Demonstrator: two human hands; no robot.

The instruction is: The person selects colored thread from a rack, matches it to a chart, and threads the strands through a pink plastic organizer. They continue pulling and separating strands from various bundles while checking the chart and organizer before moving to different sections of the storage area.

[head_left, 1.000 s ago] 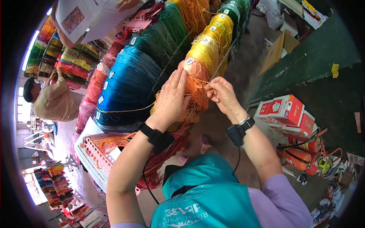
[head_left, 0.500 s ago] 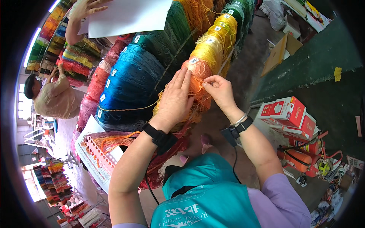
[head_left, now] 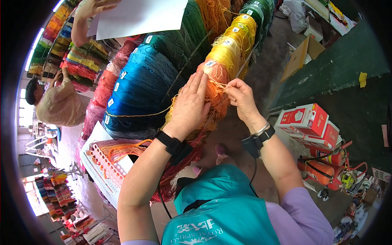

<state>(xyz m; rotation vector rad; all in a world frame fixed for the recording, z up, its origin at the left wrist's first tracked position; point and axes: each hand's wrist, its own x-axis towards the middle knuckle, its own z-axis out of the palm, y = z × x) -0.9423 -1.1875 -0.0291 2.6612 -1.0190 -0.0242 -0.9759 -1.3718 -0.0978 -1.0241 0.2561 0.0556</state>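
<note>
My left hand (head_left: 189, 100) lies flat, fingers stretched, on the peach and orange thread hanks (head_left: 215, 87) hung along a long rack. Beside it on the right, my right hand (head_left: 241, 97) pinches a few orange threads (head_left: 218, 83) between thumb and fingertips. The threads run taut from the bundle to that pinch. Just beyond are yellow hanks (head_left: 228, 45) with small white labels. To the left of my left hand hang blue hanks (head_left: 139, 87). A pink card with a row of holes (head_left: 107, 163), looped with orange and pink threads, rests on a printed sheet (head_left: 94, 139).
Another person's hand (head_left: 96, 8) is near white paper (head_left: 141, 18) at the upper left. A person in a beige shirt (head_left: 61, 104) stands by more threads. At right are red and white boxes (head_left: 304, 120), orange fire extinguishers (head_left: 316, 171) and an opened cardboard box (head_left: 302, 59).
My right hand has moved a little to the right, drawing the pinched orange threads out from the bundle. My left hand stays pressed on the hanks.
</note>
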